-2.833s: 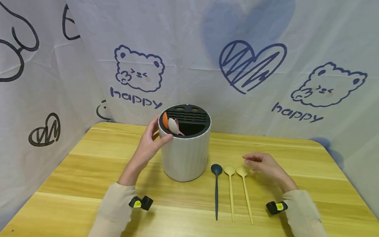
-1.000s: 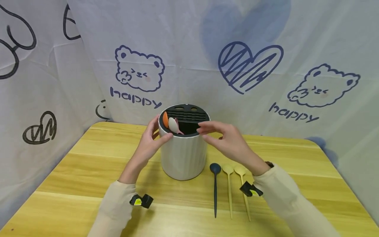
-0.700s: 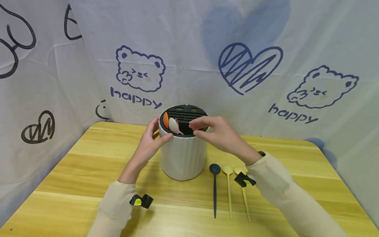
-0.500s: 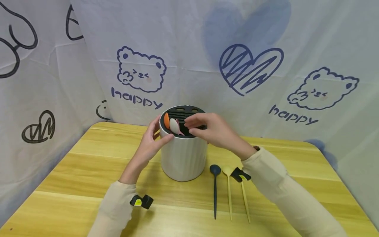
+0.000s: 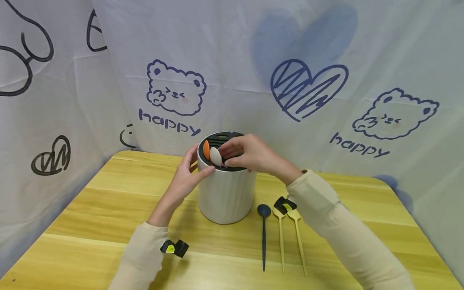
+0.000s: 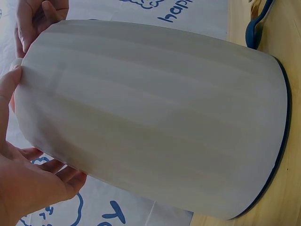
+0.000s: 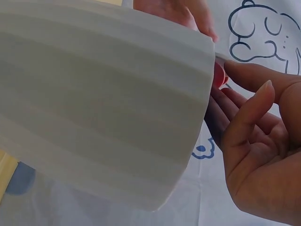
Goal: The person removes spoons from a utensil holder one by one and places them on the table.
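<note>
My left hand (image 5: 183,177) grips the upper left side of a white ribbed utensil holder (image 5: 225,197), its thumb on the front rim and its fingers round the far side. Out of the holder's black top stick an orange spoon (image 5: 206,150) and a white spoon (image 5: 215,156); a pink spoon (image 5: 222,164) beside them is mostly hidden. Over the opening is my right hand (image 5: 253,155), thumb and fingers spread a little apart around the pink spoon's head. In the right wrist view, the right thumb (image 7: 254,77) lies just outside the rim, near a reddish spoon head (image 7: 219,75).
On the wooden table (image 5: 217,257), right of the holder, a dark blue spoon (image 5: 264,231) lies beside two yellow utensils (image 5: 281,241), their upper ends partly behind the right wrist camera (image 5: 285,204). Behind the table hangs a white printed cloth (image 5: 232,96).
My right hand has come from right of the yellow utensils, across to the holder, then further left to the pink spoon. My left hand keeps its grip on the holder.
</note>
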`<action>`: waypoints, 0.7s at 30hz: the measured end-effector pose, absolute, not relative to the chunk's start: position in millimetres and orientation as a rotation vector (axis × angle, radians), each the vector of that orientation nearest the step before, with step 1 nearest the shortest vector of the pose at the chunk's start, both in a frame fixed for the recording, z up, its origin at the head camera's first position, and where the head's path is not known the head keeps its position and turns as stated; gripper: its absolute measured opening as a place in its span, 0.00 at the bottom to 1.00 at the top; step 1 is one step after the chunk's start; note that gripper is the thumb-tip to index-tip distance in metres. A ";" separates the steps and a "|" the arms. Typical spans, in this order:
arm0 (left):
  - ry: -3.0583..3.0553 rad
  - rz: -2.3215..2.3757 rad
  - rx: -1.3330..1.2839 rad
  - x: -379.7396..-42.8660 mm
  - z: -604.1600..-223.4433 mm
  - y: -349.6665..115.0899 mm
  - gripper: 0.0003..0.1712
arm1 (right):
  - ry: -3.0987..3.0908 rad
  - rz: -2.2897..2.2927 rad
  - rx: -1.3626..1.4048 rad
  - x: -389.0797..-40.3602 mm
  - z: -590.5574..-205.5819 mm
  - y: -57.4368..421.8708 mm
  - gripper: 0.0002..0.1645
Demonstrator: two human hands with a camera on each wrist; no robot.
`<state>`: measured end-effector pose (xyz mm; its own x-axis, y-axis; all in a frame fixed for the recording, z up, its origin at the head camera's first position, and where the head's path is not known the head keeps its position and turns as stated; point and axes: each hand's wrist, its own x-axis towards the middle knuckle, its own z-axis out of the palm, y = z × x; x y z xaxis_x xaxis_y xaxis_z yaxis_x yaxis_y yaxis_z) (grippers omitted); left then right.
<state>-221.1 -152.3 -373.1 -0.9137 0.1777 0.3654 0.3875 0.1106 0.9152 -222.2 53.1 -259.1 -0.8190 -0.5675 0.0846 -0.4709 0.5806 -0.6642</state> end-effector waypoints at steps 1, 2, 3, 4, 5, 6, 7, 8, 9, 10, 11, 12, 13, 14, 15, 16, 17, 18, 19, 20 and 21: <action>-2.213 -1.909 -0.567 -221.2 -373.5 -152.5 0.47 | 2.664 -1.058 -0.876 -223.3 -259.2 52.7 0.22; -2.214 -1.909 -0.565 -221.3 -373.8 -152.7 0.47 | 2.656 -1.058 -0.863 -224.2 -259.3 52.3 0.22; -2.214 -1.908 -0.565 -221.5 -374.2 -152.9 0.47 | 2.650 -1.057 -0.853 -224.9 -259.4 51.8 0.23; -2.214 -1.908 -0.564 -221.7 -374.5 -153.0 0.47 | 2.642 -1.055 -0.845 -225.6 -259.5 51.4 0.23; -2.214 -1.906 -0.565 -221.6 -374.6 -153.1 0.47 | 2.635 -1.054 -0.839 -226.2 -259.7 51.0 0.24; -2.213 -1.905 -0.566 -221.7 -374.9 -153.2 0.47 | 2.627 -1.055 -0.835 -226.7 -259.9 50.6 0.24; -2.212 -1.904 -0.570 -221.8 -375.1 -153.2 0.47 | 2.620 -1.057 -0.830 -226.6 -259.8 50.2 0.24; -2.211 -1.904 -0.574 -221.9 -375.2 -153.2 0.47 | 2.615 -1.061 -0.829 -227.0 -260.1 49.8 0.25; -2.210 -1.903 -0.576 -221.9 -375.2 -153.3 0.47 | 2.611 -1.065 -0.832 -227.2 -260.4 49.3 0.25; -2.209 -1.902 -0.578 -222.0 -375.3 -153.3 0.47 | 2.607 -1.070 -0.837 -227.5 -260.7 48.7 0.25; -2.209 -1.902 -0.579 -222.1 -375.2 -153.3 0.47 | 2.606 -1.075 -0.845 -227.7 -261.1 48.0 0.25; -2.210 -1.902 -0.579 -222.1 -375.1 -153.4 0.47 | 2.609 -1.076 -0.848 -227.7 -261.4 47.4 0.25; -2.211 -1.902 -0.579 -222.1 -375.4 -153.4 0.47 | 2.616 -1.073 -0.850 -227.6 -262.1 46.7 0.25; -2.212 -1.901 -0.577 -222.2 -375.6 -153.5 0.47 | 2.623 -1.071 -0.849 -227.5 -262.7 46.0 0.25; -2.213 -1.901 -0.577 -222.2 -375.7 -153.5 0.47 | 2.632 -1.063 -0.845 -227.5 -263.3 45.4 0.25; -2.212 -1.901 -0.577 -222.2 -375.7 -153.6 0.47 | 2.646 -1.054 -0.835 -227.5 -263.9 44.9 0.24; -2.212 -1.902 -0.577 -222.2 -375.6 -153.6 0.47 | 2.660 -1.043 -0.827 -227.3 -264.3 44.6 0.23; -2.212 -1.902 -0.578 -222.1 -375.6 -153.6 0.47 | 2.674 -1.032 -0.815 -227.2 -264.7 44.4 0.22; -2.211 -1.902 -0.577 -222.1 -375.5 -153.7 0.47 | 2.687 -1.025 -0.810 -227.3 -265.1 44.4 0.21; -2.211 -1.903 -0.577 -222.0 -375.4 -153.7 0.47 | 2.698 -1.020 -0.806 -227.4 -265.5 44.4 0.20; -2.211 -1.903 -0.577 -222.0 -375.4 -153.8 0.47 | 2.707 -1.016 -0.807 -227.4 -265.9 44.5 0.19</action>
